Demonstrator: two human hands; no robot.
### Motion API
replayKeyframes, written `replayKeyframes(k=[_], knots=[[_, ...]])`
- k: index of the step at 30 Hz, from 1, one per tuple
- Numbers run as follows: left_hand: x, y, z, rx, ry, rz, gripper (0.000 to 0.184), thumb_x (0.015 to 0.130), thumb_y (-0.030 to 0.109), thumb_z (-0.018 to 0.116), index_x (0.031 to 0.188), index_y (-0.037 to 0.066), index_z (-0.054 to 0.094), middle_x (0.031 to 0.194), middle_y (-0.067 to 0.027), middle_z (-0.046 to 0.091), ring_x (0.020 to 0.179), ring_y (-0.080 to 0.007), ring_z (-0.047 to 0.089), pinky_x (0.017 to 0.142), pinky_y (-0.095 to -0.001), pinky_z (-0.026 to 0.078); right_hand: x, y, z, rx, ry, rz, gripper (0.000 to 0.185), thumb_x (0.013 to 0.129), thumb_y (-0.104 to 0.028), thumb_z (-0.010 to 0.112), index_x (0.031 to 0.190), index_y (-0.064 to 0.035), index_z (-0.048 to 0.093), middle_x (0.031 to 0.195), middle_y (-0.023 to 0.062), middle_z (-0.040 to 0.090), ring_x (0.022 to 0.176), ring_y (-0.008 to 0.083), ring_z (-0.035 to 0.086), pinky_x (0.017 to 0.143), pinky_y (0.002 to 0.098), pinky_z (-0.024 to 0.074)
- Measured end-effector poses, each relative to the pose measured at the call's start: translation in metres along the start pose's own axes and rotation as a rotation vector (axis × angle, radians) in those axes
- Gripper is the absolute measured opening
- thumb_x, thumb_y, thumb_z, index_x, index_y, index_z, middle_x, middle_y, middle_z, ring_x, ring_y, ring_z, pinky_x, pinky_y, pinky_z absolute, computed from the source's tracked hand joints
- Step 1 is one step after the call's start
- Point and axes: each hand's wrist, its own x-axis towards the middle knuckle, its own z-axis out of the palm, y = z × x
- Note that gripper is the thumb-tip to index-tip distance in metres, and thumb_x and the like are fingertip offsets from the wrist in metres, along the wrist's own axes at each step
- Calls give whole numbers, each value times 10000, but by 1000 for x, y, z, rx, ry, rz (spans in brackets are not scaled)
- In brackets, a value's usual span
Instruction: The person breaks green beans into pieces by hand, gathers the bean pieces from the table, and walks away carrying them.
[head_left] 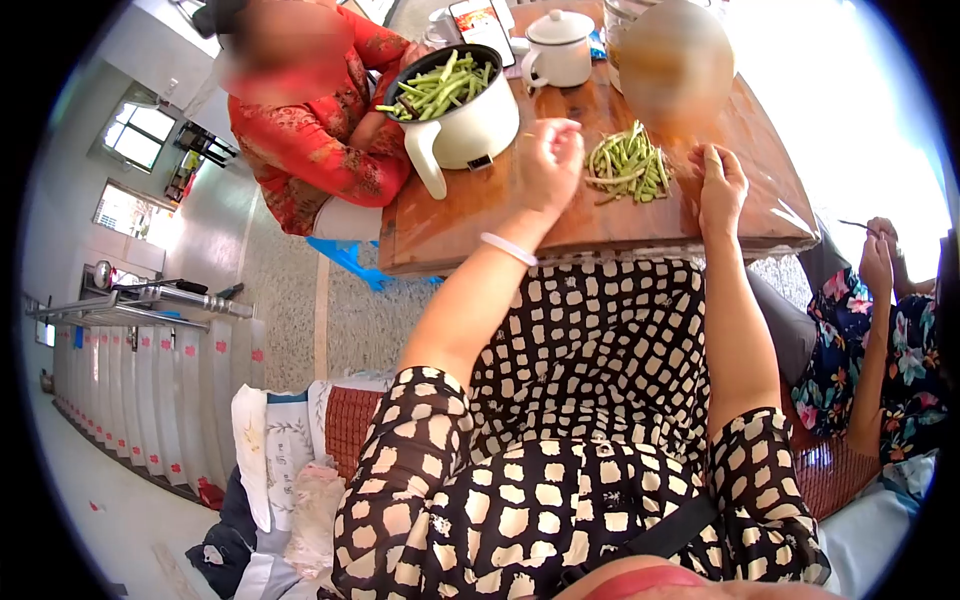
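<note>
A small pile of cut green bean pieces lies on the brown wooden table. Just left of the pile, my left hand is raised over the table with its fingers curled closed. On the other side of the beans, my right hand has thumb and fingers pinched together. Whatever either hand holds, if anything, is too small or hidden to make out. A cream electric pot with a long handle stands to the left of my left hand, and more bean pieces fill it to the rim.
A lidded white enamel mug and a phone are at the table's back. A person in a red patterned top sits at the left, arms by the pot. Another person's hands hold something thin at the right.
</note>
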Motion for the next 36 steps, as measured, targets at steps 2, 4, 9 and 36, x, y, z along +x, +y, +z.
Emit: replayKeyframes(k=[2,4,9,36], knots=[[1,7,-24,78,63,66,90,820,108,640,900,77,614,741,29,516,635,-59,450,595,-210,415,-1,-4,0,-28,-4,35,167,902,-121,539,914,30,610,812,63,642,711,109,579,656,231,472],[2,21,-55,61,98,43,101,811,83,631,905,59,601,720,25,506,627,-62,441,584,-215,396,1,-7,3,-50,-25,-20,175,897,-130,545,912,31,612,811,66,640,692,112,580,601,236,478],[30,9,-128,454,373,355,292,811,97,649,1058,3,525,1061,-82,518,935,-186,503,839,-316,416,2,2,1,-35,-14,8,188,893,-151,556,897,25,621,814,68,637,706,116,594,548,247,489],[-19,14,-118,-227,188,-306,288,895,319,577,819,44,536,681,-3,516,526,-36,394,499,-192,305,-1,0,0,-62,-25,-31,163,900,-126,554,904,20,625,811,59,638,718,107,578,609,224,481]])
